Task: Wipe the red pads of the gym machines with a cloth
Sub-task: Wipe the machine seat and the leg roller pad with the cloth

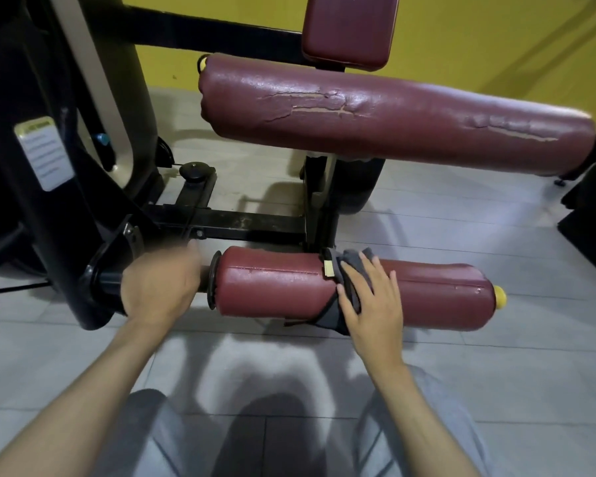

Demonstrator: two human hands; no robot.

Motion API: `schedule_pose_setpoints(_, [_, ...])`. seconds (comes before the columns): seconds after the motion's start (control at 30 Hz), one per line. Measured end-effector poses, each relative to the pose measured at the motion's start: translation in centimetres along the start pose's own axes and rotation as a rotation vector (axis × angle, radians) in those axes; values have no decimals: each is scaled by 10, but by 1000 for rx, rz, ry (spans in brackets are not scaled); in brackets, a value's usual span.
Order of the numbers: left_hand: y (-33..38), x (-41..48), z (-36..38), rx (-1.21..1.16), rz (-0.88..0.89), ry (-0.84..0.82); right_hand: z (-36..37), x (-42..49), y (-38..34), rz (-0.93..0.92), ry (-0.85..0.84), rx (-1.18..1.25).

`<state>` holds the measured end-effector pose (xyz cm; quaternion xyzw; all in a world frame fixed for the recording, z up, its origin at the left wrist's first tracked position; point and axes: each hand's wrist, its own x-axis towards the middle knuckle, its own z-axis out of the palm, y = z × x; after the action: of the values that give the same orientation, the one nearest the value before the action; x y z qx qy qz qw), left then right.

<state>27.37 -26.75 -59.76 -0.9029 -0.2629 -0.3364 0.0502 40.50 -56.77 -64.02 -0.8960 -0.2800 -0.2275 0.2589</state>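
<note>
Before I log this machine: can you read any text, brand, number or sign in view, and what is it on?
sticker on the black machine frame: yellow-green header and several printed lines, all too blurred to read.
tan tag on the lower red roller pad, beside the cloth: no lettering visible.
No other text, brand or number shows.
</note>
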Motion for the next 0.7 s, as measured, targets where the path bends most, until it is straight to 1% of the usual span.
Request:
schedule_pose_setpoints(0.1, [0,1,-1,-2,13,-5,-1,8,8,-46,50,-91])
schedule_pose_setpoints(0.17, [2,3,-2,-4,3,-20,5,20,3,12,88,-84])
schedule_pose_setpoints(0.23, [4,5,-2,-4,13,-1,17,27,-13,99,116,-16])
schedule_pose_setpoints(0.27, [5,5,-2,-6,14,14,24,29,-24,113,123,-1])
schedule_pose_setpoints(0.33, [6,7,-3,-16,-9,38,37,34,-47,67,109,-17])
schedule_pose_setpoints(0.43, [3,6,0,-39,-51,52,58,46,-92,-47,26,-56])
schedule_pose_setpoints(0.57, [1,5,2,-66,-61,47,91,44,-163,-129,-15,-16])
schedule_pose_setpoints(0.63, [-3,2,5,-89,-48,40,101,40,-177,-168,-21,-16])
schedule_pose_setpoints(0.7, [-7,0,6,-111,-29,41,101,38,-167,-244,-49,-55])
